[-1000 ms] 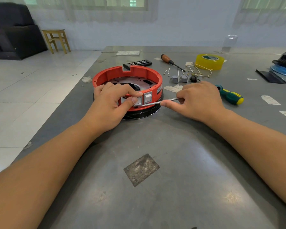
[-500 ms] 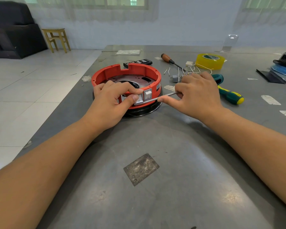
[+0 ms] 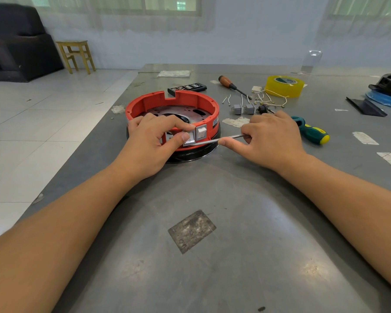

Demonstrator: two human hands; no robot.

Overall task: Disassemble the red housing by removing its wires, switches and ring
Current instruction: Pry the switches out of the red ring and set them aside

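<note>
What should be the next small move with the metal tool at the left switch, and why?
Probably lever the metal tool gently outward: its tip sits under the left switch, which the left hand pinches and which already juts out of the red housing.

Red housing (image 3: pixel 174 105) on grey table (image 3: pixel 212 256), left hand (image 3: pixel 154 141) pinching a white switch (image 3: pixel 189 139), right hand (image 3: pixel 269 138) holding a metal blade (image 3: pixel 221 139) against it, yellow tape (image 3: pixel 284 86) at two o'clock.
</note>
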